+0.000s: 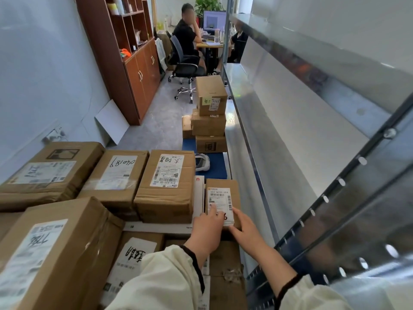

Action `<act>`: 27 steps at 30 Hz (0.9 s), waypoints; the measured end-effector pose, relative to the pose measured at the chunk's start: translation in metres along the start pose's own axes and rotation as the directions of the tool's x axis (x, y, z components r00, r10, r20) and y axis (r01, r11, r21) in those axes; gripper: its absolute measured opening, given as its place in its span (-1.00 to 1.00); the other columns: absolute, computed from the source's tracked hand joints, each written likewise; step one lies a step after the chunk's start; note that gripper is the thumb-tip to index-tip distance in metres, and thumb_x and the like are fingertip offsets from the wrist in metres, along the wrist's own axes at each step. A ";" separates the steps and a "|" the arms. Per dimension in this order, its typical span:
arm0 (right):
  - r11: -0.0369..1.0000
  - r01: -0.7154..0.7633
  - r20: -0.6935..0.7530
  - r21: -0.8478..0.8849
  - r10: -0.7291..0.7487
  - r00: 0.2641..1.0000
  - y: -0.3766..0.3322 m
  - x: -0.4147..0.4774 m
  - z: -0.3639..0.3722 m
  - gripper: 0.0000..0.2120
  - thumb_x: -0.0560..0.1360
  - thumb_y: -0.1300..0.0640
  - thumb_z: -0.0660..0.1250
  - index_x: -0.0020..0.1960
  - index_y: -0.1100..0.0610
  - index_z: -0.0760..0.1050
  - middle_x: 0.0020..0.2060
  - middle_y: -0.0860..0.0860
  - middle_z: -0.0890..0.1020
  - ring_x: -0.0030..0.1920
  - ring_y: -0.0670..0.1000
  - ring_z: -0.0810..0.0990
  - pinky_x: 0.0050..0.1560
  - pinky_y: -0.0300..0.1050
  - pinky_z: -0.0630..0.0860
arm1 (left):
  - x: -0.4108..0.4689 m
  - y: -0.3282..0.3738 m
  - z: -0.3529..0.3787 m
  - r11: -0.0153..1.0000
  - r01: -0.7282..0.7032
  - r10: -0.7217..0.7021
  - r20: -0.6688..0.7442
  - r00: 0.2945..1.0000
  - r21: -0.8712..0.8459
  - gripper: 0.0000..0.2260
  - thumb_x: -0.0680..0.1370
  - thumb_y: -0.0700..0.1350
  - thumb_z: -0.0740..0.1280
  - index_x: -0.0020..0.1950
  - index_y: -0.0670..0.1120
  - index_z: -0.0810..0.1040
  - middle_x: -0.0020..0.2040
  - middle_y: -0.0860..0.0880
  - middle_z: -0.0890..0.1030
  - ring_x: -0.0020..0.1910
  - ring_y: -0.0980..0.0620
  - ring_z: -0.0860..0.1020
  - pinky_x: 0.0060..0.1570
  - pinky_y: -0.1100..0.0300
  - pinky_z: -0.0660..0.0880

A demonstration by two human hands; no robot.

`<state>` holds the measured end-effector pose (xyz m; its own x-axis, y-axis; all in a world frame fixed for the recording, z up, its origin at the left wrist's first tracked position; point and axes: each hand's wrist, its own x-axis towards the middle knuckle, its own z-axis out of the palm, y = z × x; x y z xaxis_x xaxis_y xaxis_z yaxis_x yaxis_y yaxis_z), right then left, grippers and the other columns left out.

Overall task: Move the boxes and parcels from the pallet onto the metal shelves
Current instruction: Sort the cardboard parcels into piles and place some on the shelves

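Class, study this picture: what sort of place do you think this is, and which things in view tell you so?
Probably a small office storeroom or parcel-sorting area. Labelled cardboard boxes lie piled beside bare metal shelves, and both hands, left hand and right hand, reach for a small parcel. Beyond, someone sits at a desk with a monitor.

Wooden cabinet (136,63) left; seated person (186,36) at desk (210,44); monitor (214,20).
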<state>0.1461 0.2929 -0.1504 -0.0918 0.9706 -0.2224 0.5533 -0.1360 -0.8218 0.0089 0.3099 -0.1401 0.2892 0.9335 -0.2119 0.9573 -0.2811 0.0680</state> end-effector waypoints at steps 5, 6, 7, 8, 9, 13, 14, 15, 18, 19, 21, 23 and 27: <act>0.997 -0.031 0.041 -0.070 0.034 0.999 -0.006 -0.011 -0.003 -0.45 0.55 0.06 0.25 0.48 -0.04 0.14 0.40 -0.04 0.32 0.35 -0.08 0.30 0.36 -0.10 0.26 | -0.013 0.001 -0.005 0.997 0.003 0.002 0.055 0.998 -0.077 -0.52 0.56 -0.20 0.24 0.46 -0.04 0.22 0.53 -0.15 0.11 0.25 -0.23 0.40 0.14 -0.06 0.44; 0.996 -0.035 0.053 -0.087 0.039 0.998 -0.009 -0.013 -0.004 -0.44 0.55 0.06 0.25 0.48 -0.04 0.13 0.42 -0.03 0.31 0.36 -0.07 0.29 0.35 -0.11 0.25 | -0.015 0.000 -0.007 0.996 0.002 0.004 0.069 0.998 -0.084 -0.53 0.56 -0.19 0.24 0.45 -0.04 0.23 0.52 -0.15 0.13 0.25 -0.23 0.40 0.14 -0.06 0.44; 0.994 -0.037 0.058 -0.107 0.044 0.997 -0.012 -0.016 -0.005 -0.44 0.55 0.05 0.24 0.49 -0.06 0.11 0.43 -0.02 0.28 0.38 -0.05 0.27 0.35 -0.11 0.23 | -0.018 0.000 -0.009 0.996 0.002 0.005 0.078 0.997 -0.090 -0.53 0.55 -0.18 0.25 0.44 -0.04 0.24 0.51 -0.15 0.15 0.25 -0.22 0.40 0.14 -0.07 0.44; 0.991 -0.035 0.056 -0.128 0.043 0.998 -0.016 -0.018 -0.006 -0.44 0.56 0.05 0.23 0.49 -0.08 0.10 0.44 -0.02 0.25 0.41 -0.04 0.22 0.36 -0.10 0.20 | -0.021 0.000 -0.012 0.996 0.006 0.001 0.080 0.997 -0.093 -0.54 0.55 -0.17 0.26 0.43 -0.04 0.25 0.50 -0.15 0.17 0.25 -0.22 0.40 0.13 -0.08 0.44; 0.988 -0.034 0.044 -0.148 0.041 0.998 -0.020 -0.022 -0.007 -0.45 0.56 0.05 0.23 0.48 -0.10 0.09 0.46 -0.02 0.22 0.44 -0.03 0.17 0.37 -0.10 0.16 | -0.024 0.000 -0.015 0.995 0.016 -0.009 0.074 0.997 -0.097 -0.54 0.54 -0.16 0.28 0.42 -0.04 0.26 0.49 -0.15 0.18 0.25 -0.23 0.39 0.13 -0.09 0.43; 0.973 -0.074 -0.093 -0.220 0.055 0.994 -0.043 -0.047 -0.004 -0.41 0.57 0.05 0.22 0.51 -0.04 0.04 0.50 0.02 0.13 0.49 0.04 0.08 0.46 0.11 0.14 | -0.049 0.008 -0.035 0.994 0.010 -0.009 0.007 1.000 -0.111 -0.45 0.55 -0.08 0.27 0.49 0.00 0.14 0.53 -0.14 0.09 0.34 -0.23 0.31 0.18 -0.12 0.40; 0.969 -0.081 -0.128 -0.235 0.052 0.990 -0.049 -0.057 -0.002 -0.41 0.56 0.06 0.23 0.51 -0.04 0.04 0.50 0.02 0.12 0.49 0.05 0.09 0.45 0.13 0.17 | -0.058 0.010 -0.039 0.993 -0.007 0.004 -0.024 1.000 -0.116 -0.42 0.56 -0.04 0.26 0.51 0.01 0.09 0.54 -0.13 0.06 0.39 -0.24 0.26 0.21 -0.14 0.37; 0.960 -0.091 -0.159 -0.265 0.050 0.986 -0.056 -0.069 0.001 -0.39 0.56 0.05 0.24 0.51 -0.05 0.02 0.51 0.01 0.08 0.49 0.06 0.08 0.45 0.13 0.16 | -0.069 0.011 -0.043 0.992 -0.030 0.024 -0.051 0.998 -0.120 -0.40 0.56 -0.01 0.26 0.53 0.02 0.05 0.55 -0.13 0.03 0.43 -0.26 0.18 0.25 -0.19 0.33; 0.871 -0.162 -0.264 -0.463 0.039 0.964 -0.072 -0.114 0.010 -0.31 0.53 -0.03 0.27 0.52 -0.06 -0.06 0.53 -0.01 -0.07 0.51 0.07 -0.04 0.44 0.12 0.12 | -0.107 0.007 -0.049 0.987 -0.137 0.130 -0.087 0.988 -0.082 -0.30 0.54 0.08 0.27 0.54 0.05 -0.08 0.56 -0.13 -0.09 0.49 -0.31 -0.08 0.32 -0.34 0.17; 0.831 -0.191 -0.298 -0.522 0.032 0.954 -0.076 -0.130 0.014 -0.28 0.52 -0.06 0.28 0.52 -0.06 -0.07 0.53 0.00 -0.09 0.51 0.09 -0.05 0.43 0.12 0.14 | -0.122 0.003 -0.050 0.983 -0.175 0.170 -0.078 0.982 -0.060 -0.27 0.54 0.11 0.28 0.54 0.06 -0.12 0.56 -0.13 -0.13 0.49 -0.31 -0.13 0.34 -0.36 0.12; 0.779 -0.247 -0.351 -0.576 0.037 0.936 -0.080 -0.164 0.022 -0.24 0.49 -0.13 0.29 0.52 -0.07 -0.08 0.53 0.00 -0.10 0.50 0.13 -0.04 0.43 0.13 0.16 | -0.148 -0.006 -0.052 0.972 -0.233 0.231 -0.044 0.972 -0.038 -0.19 0.51 0.15 0.31 0.53 0.09 -0.20 0.55 -0.13 -0.19 0.49 -0.32 -0.20 0.36 -0.38 0.05; 0.775 -0.296 -0.391 -0.559 0.068 0.918 -0.081 -0.201 0.032 -0.22 0.46 -0.17 0.30 0.51 -0.09 -0.07 0.52 -0.02 -0.11 0.50 0.15 -0.03 0.42 0.13 0.15 | -0.171 -0.015 -0.052 0.960 -0.281 0.281 -0.016 0.960 -0.010 -0.13 0.48 0.17 0.34 0.52 0.11 -0.24 0.55 -0.14 -0.21 0.48 -0.33 -0.22 0.36 -0.40 0.02; 0.806 -0.350 -0.474 -0.478 0.099 0.875 -0.081 -0.285 0.043 -0.23 0.45 -0.16 0.32 0.51 -0.11 -0.03 0.53 -0.01 -0.03 0.50 0.09 0.05 0.42 0.08 0.18 | -0.214 -0.020 -0.050 0.920 -0.390 0.390 0.001 0.921 0.039 -0.10 0.46 0.16 0.37 0.52 0.12 -0.24 0.55 -0.15 -0.21 0.48 -0.34 -0.18 0.35 -0.38 0.04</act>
<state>0.0921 0.0191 -0.0430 0.3672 0.9297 -0.0276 0.8733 -0.3549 -0.3337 -0.0723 0.1265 -0.0472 0.6398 0.7496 -0.1695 0.7681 -0.6313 0.1075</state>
